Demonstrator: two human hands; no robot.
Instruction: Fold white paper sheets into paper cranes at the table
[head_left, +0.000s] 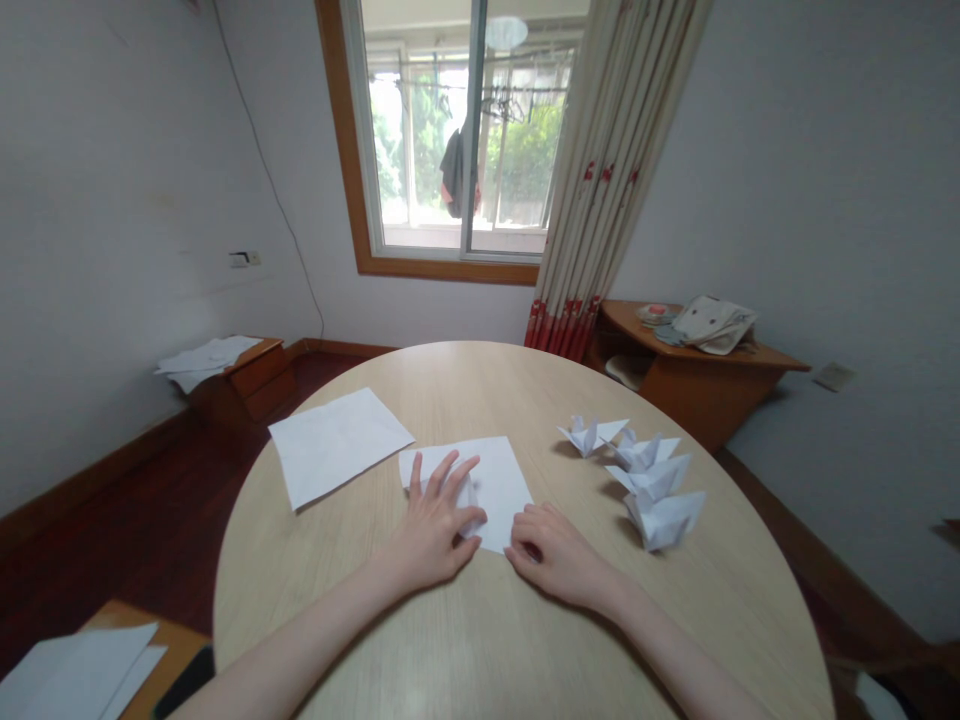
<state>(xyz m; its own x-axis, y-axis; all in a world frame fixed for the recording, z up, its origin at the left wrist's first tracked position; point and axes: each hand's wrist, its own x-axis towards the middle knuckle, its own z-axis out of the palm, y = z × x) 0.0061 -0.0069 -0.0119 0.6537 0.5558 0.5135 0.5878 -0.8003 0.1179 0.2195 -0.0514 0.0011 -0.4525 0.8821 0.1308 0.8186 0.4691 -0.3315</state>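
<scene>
A white sheet of paper [496,475] lies on the round table in front of me. My left hand [439,520] rests on its left part with the fingers spread. Under that palm and thumb some raised or folded white paper shows, mostly hidden. At the sheet's near right corner my right hand [551,550] is closed, fingers curled and thumb against them, with the corner of the paper at its grip. Several folded white paper cranes [654,480] stand in a row to the right of my right hand.
Another white sheet [341,445] lies on the round wooden table [465,385] at the left. More papers rest on a low cabinet [259,375] and on a surface at lower left [82,675]. A corner desk [705,375] holding a bag [716,322] stands beyond the table at right.
</scene>
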